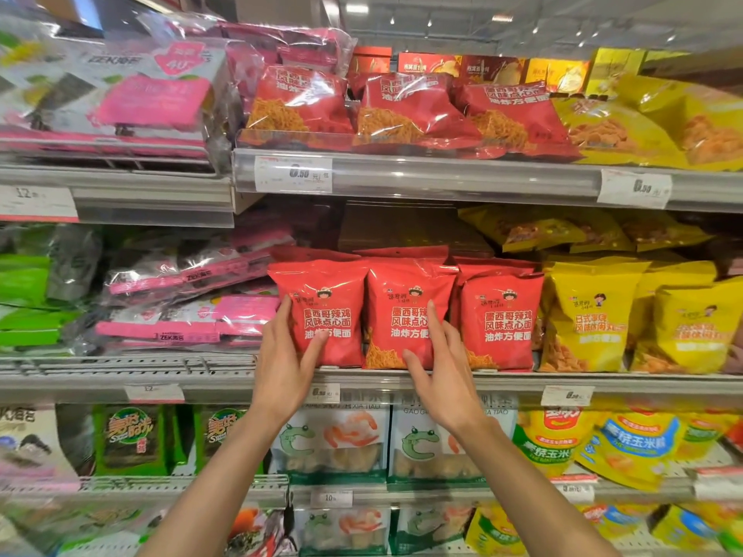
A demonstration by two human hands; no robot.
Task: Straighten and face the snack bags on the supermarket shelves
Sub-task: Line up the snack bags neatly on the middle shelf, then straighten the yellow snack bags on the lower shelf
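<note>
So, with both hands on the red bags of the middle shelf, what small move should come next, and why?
Probably press the left red bag and middle red bag together and square them to the shelf edge. The left hand touches the first, the right hand lies on the second, fingers straight, and a dark gap shows low between them.

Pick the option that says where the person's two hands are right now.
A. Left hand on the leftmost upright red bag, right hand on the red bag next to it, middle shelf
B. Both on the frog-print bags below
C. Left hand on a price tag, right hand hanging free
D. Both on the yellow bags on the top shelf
A: the left hand rests its straight fingers on the leftmost red bag, and the right hand lies on the middle red bag.
</note>
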